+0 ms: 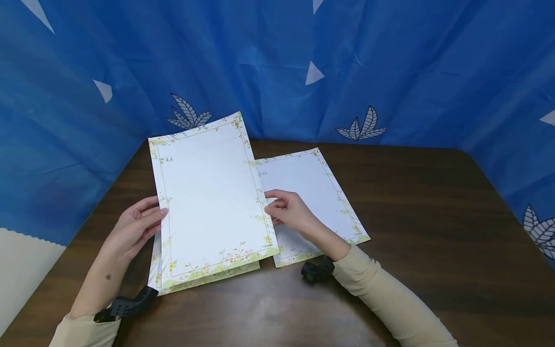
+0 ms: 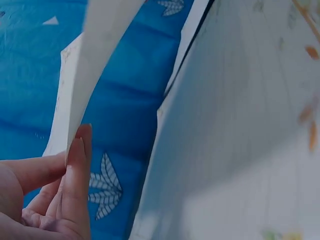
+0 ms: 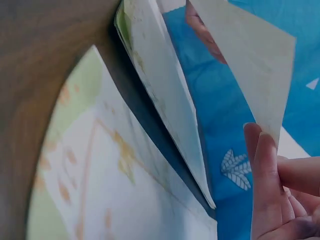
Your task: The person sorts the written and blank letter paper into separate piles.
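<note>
A white sheet of paper [image 1: 212, 197] with a leafy, floral border is held up at a tilt between both hands. My left hand [image 1: 134, 229] pinches its left edge between thumb and fingers. On the opposite edge, my right hand [image 1: 292, 209] grips it the same way; the pinch also shows in the right wrist view, where thumb and fingertips [image 3: 267, 145] meet on the paper. Beneath the raised sheet lies more paper with the same border [image 1: 249, 267], mostly hidden by it. To the right, another bordered sheet [image 1: 312, 188] rests on the table, partly behind my right hand.
The dark wooden table [image 1: 416, 231] extends to the right of the papers and toward the front. A blue curtain [image 1: 277, 62] with white triangles and leaf drawings hangs along the back and sides. Black wrist devices [image 1: 130, 303] sit on both forearms, beside beige sleeves [image 1: 390, 294].
</note>
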A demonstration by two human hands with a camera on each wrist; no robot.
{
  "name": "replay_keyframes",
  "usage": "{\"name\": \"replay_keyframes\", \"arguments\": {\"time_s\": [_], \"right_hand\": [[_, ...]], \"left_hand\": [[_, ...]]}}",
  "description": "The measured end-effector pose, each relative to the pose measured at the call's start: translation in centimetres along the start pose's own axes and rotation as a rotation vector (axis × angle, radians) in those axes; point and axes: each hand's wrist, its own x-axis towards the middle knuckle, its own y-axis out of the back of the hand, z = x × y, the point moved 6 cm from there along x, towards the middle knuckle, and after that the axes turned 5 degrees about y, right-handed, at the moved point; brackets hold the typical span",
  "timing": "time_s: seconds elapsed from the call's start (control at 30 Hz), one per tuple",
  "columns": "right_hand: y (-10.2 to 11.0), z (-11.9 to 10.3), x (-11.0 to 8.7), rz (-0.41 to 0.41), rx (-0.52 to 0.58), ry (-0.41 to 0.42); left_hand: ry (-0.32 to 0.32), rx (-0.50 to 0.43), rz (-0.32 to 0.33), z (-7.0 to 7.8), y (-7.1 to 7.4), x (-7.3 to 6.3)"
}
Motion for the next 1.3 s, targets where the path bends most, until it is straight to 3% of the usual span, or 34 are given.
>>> {"name": "replay_keyframes", "arguments": {"time_s": [0.17, 0.27, 0.43, 0.67, 0.87, 1.07, 1.3], "right_hand": [[2.4, -0.3, -0.3, 0.026, -0.041, 0.004], [4.4, -0.3, -0.6, 0.049, -0.054, -0.007], [7.7, 0.3, -1.7, 0.073, -0.077, -0.039], [12.2, 1.8, -3.9, 0.105, -0.140, -0.111], [14.8, 2.5, -5.4, 0.078, -0.160, -0.110], [16.5, 3.2, -6.1, 0.079, -0.173, -0.121], [17.1, 4.1, -6.4, 0.078, -0.205, -0.166]], "left_hand": [[0.040, 0.131, 0.055, 0.7, -2.0, 1.1], [0.070, 0.256, 0.076, 0.9, -3.6, 1.9], [0.095, 0.381, 0.059, 0.6, -6.7, 3.7], [0.114, 0.412, -0.012, -1.2, -10.9, 6.0], [0.118, 0.417, -0.046, -3.2, -13.7, 7.0], [0.114, 0.389, -0.071, -4.5, -15.4, 7.2], [0.113, 0.388, -0.098, -5.5, -16.0, 7.6]]}}
